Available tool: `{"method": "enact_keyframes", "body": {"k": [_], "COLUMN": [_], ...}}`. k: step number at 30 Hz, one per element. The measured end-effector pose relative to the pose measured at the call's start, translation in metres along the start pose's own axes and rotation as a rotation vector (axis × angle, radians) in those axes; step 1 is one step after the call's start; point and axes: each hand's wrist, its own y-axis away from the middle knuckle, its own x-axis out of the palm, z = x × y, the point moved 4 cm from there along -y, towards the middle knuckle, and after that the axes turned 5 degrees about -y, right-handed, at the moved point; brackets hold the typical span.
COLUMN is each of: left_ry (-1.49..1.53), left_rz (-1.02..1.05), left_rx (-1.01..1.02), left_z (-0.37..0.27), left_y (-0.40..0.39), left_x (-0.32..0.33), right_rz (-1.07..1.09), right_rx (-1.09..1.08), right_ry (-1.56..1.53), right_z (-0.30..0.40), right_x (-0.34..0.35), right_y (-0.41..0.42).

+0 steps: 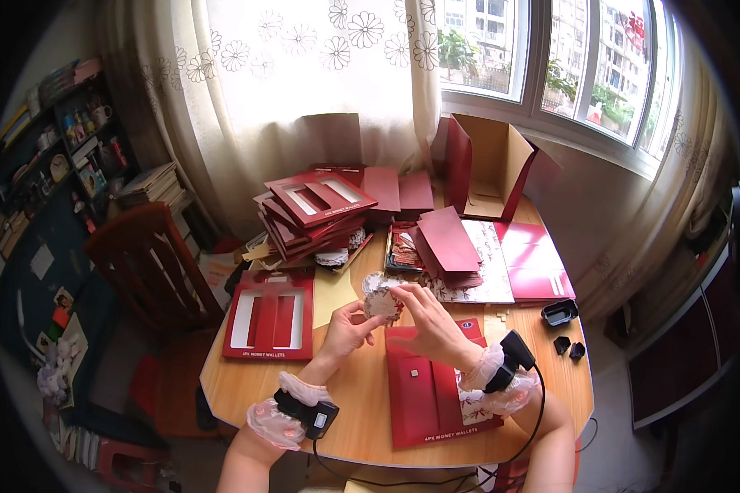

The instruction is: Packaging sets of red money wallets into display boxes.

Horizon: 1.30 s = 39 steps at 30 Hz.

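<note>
My left hand [349, 333] holds a round floral paper tag [382, 306] between thumb and fingers, above the middle of the wooden table. Against the tag's right edge are the fingertips of my right hand [424, 320]; whether they grip it I cannot tell. Just behind lies a second round patterned piece [376, 282]. Under my right forearm is a red money wallet package [416, 388] with a small white square on it and a floral card [476, 403] at its right side. Another red package sleeve [237, 314] with two cut-out windows lies to the left.
Stacked red sleeves [320, 197] stand at the back left. Red envelopes [447, 240] lie over a tray of small red pieces [402, 246]. An open cardboard box [490, 166] stands behind. Small black containers [559, 313] sit at the right edge. Cables [394, 482] hang in front.
</note>
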Motion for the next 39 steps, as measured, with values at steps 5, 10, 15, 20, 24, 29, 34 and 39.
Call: {"method": "enact_keyframes", "body": {"k": [5, 10, 15, 20, 24, 29, 34, 39], "left_ry": [0.069, -0.014, -0.022, -0.017, -0.059, 0.082, 0.034, 0.096], "left_rz": [0.155, 0.312, 0.358, 0.412, 0.477, 0.501, 0.591, 0.659], "left_rx": [0.004, 0.012, -0.020, 0.027, -0.025, -0.165, -0.099, -0.138], "left_z": [-0.008, -0.023, -0.022, -0.020, -0.021, -0.025, -0.023, -0.017], "left_y": [0.012, 0.027, 0.033, 0.035, 0.039, 0.035, 0.032, 0.033], "left_x": [0.026, 0.045, 0.052, 0.057, 0.057, 0.048, 0.040, 0.037], "right_rz": [0.018, 0.078, 0.105, 0.184, 0.230, 0.236, 0.248, 0.228], "right_rx": [0.042, 0.024, 0.102, 0.144, 0.189, 0.232, 0.234, 0.185], "right_ry": [0.148, 0.286, 0.089, -0.067, -0.154, -0.143, -0.173, -0.237], "right_z": [0.018, 0.038, 0.041, 0.045, 0.046, 0.047, 0.046, 0.050], "right_x": [-0.005, -0.017, -0.013, -0.019, -0.018, -0.028, -0.028, -0.029], "right_y": [0.013, 0.028, 0.042, 0.040, 0.042, 0.044, 0.044, 0.041]}}
